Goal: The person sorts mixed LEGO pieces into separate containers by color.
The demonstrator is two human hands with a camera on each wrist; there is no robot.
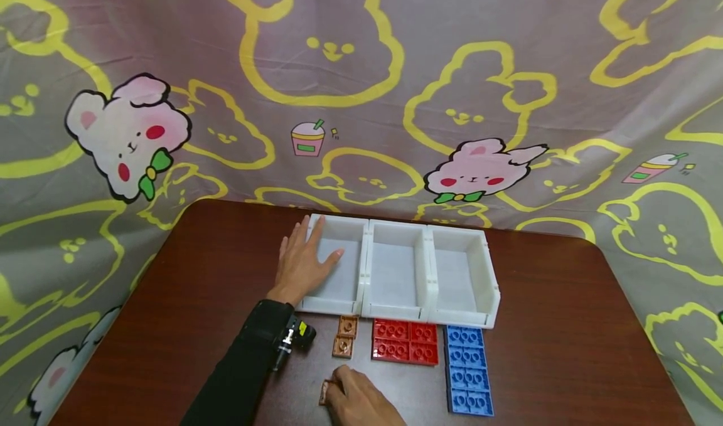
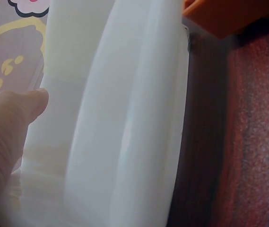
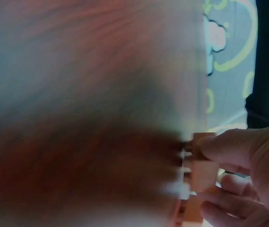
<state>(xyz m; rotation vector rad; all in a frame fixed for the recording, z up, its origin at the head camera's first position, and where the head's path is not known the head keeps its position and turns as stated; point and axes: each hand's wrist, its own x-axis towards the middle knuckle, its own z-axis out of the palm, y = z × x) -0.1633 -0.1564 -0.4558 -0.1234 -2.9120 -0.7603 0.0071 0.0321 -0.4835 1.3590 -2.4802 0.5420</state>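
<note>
My left hand (image 1: 302, 263) rests on the left wall of the leftmost white bin (image 1: 333, 307), its fingers spread and fairly straight. In the left wrist view only the thumb (image 2: 11, 118) shows, beside the bin's pale wall (image 2: 139, 113). At the near side of the table my right hand (image 1: 361, 398) pinches an orange-brown toy brick (image 1: 324, 393). The right wrist view shows thumb and fingers about the brick (image 3: 204, 176), in a blurred picture. Just beyond that hand lie two more orange-brown bricks (image 1: 342, 346), underside up, in front of the left bin.
Joined to the left bin are a middle white bin (image 1: 395, 313) and a right white bin (image 1: 463, 318). Red bricks (image 1: 404, 341) lie before the middle one, and a column of blue bricks (image 1: 469, 369) before the right. A patterned cloth (image 1: 361, 125) hangs behind the table.
</note>
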